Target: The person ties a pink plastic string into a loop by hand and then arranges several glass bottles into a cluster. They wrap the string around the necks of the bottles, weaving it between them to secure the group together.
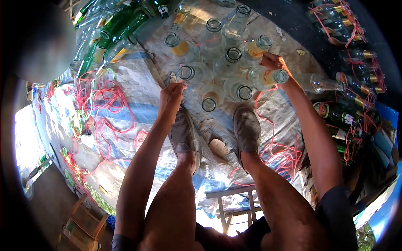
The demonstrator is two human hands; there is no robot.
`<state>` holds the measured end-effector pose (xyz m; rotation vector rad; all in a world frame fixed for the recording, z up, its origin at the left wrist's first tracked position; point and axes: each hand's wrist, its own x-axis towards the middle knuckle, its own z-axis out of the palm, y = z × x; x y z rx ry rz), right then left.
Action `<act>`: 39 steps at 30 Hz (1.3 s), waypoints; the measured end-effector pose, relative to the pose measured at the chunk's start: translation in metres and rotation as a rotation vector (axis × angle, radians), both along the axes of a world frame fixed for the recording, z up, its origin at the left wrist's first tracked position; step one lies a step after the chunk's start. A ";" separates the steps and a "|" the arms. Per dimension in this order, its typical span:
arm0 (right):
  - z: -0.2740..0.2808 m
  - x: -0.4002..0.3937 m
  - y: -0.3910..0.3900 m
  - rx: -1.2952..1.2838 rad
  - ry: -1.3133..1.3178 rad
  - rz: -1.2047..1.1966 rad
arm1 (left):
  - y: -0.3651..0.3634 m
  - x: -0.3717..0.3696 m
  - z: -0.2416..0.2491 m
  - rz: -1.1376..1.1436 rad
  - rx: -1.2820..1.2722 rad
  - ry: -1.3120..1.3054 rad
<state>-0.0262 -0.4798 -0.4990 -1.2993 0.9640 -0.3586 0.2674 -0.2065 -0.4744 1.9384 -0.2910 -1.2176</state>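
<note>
Several clear glass bottles (pixel 232 55) stand close together in front of my feet, their open mouths facing up. My left hand (pixel 171 97) is closed in a pinch at the near left of the group, beside the clear bottle (pixel 196 74) there. Whatever its fingertips hold is too small to make out. On the right side, my right hand (pixel 274 62) is closed between a bottle with a yellow label (pixel 255 49) and another labelled bottle (pixel 266 78). What lies inside those fingers is hidden. Pink plastic string (pixel 268 119) trails on the ground sheet below the right-hand bottles.
Green bottles (pixel 121 24) lie piled at the upper left. Bundles of string-tied bottles (pixel 341 25) line the right side. Tangled pink string (pixel 109 98) spreads over the crumpled sheet (pixel 146 113). A clear bottle (pixel 322 83) lies beyond my right forearm.
</note>
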 end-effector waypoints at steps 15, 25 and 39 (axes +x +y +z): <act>0.021 -0.034 0.068 0.048 0.327 -0.262 | 0.027 -0.040 0.006 0.109 -0.050 0.212; 0.028 -0.051 0.081 0.113 0.246 -0.184 | 0.039 -0.064 0.007 0.046 0.004 0.216; 0.024 -0.054 0.106 0.081 0.171 -0.216 | 0.049 -0.089 0.019 0.006 0.019 0.429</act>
